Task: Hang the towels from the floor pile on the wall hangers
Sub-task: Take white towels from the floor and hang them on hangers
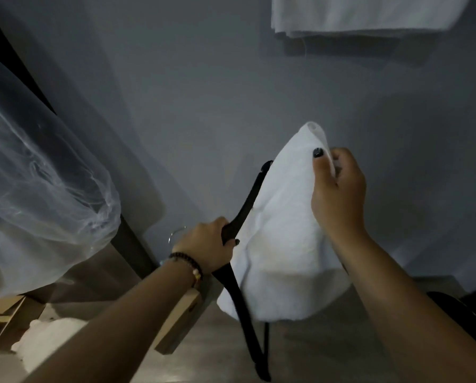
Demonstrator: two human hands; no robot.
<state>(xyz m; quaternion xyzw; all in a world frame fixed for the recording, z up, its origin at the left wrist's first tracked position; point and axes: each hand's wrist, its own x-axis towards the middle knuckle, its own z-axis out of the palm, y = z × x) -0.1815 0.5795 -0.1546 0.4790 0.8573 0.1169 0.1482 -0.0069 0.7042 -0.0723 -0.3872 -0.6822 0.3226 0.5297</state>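
Her left hand grips the black hanger; the right hand pinches the white towel, seemingly draped across it. Pull both sides even.

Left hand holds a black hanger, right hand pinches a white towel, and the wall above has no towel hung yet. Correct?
Not quite. The head view shows a white hung towel already on the wall above. The rest stands: left hand holds the hanger, right hand pinches the towel.

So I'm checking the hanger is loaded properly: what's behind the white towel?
The black hanger, gripped by the left hand, runs behind the white towel that the right hand pinches. Its bar and far arm are covered.
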